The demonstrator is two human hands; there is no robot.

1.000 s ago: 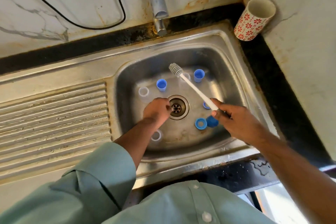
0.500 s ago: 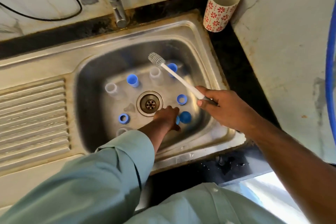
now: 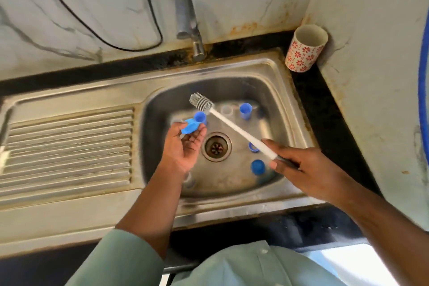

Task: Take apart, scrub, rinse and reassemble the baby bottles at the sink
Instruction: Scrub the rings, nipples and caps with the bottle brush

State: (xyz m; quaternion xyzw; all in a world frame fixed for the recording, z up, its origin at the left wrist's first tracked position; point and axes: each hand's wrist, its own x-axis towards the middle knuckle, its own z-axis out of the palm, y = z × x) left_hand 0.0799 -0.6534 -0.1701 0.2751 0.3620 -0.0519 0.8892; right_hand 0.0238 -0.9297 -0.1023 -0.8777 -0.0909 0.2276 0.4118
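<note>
Left hand (image 3: 183, 146) lifted, pinching one blue cap (image 3: 190, 126), right hand (image 3: 308, 169) gripping one brush (image 3: 232, 125)

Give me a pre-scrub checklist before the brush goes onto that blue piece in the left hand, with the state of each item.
1. Left hand holds the blue piece: ok, at the fingertips, palm up.
2. Right hand grips the brush handle: ok.
3. Brush head reaches the piece: not ok, it is above and apart.
4. Tap running: not ok, no stream visible.
5. Work stays over the sink: ok.
6. Soap on the bristles: cannot tell.
</note>
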